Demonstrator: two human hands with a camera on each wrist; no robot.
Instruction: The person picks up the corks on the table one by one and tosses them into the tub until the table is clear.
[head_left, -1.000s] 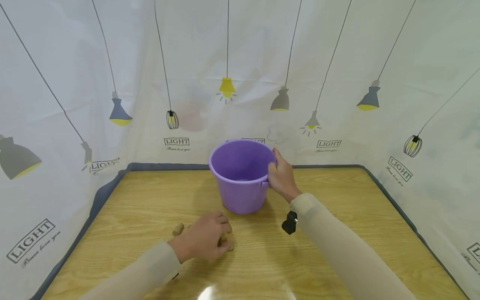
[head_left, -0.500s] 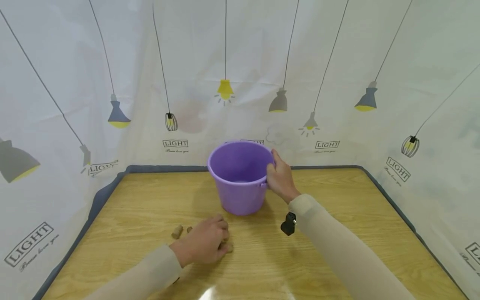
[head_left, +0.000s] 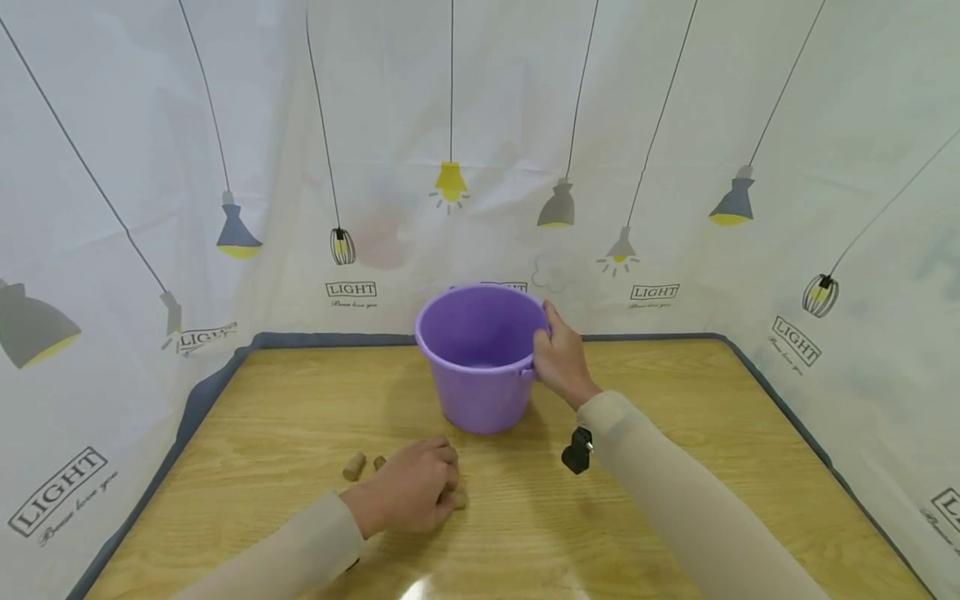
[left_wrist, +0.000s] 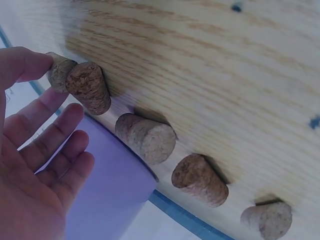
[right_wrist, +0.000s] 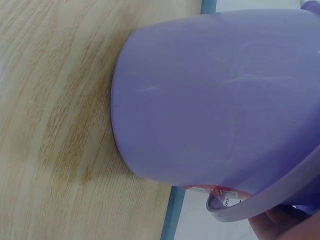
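My left hand (head_left: 411, 485) is low over the table. In the left wrist view its thumb and index finger pinch a pale cork (left_wrist: 60, 73), while the other fingers are loosely bent. Right against that one stands a darker cork (left_wrist: 89, 90). Beyond it, a pale cork (left_wrist: 159, 144), a brown cork (left_wrist: 200, 181) and another pale cork (left_wrist: 275, 221) are spread in a line. My right hand (head_left: 564, 357) grips the rim of a purple bucket (head_left: 483, 400) on its right side. The bucket stands upright on the table; its visible inner floor shows nothing in it.
The wooden table (head_left: 285, 400) has a dark blue edging (head_left: 645, 336) along its back and sides. White curtains printed with lamps (head_left: 420, 100) surround it. A black device (head_left: 577, 452) hangs at the right wrist.
My left hand has settled slightly lower over the corks, its fingers drawn closer together. The right hand and bucket stay in place; the view shifts a little.
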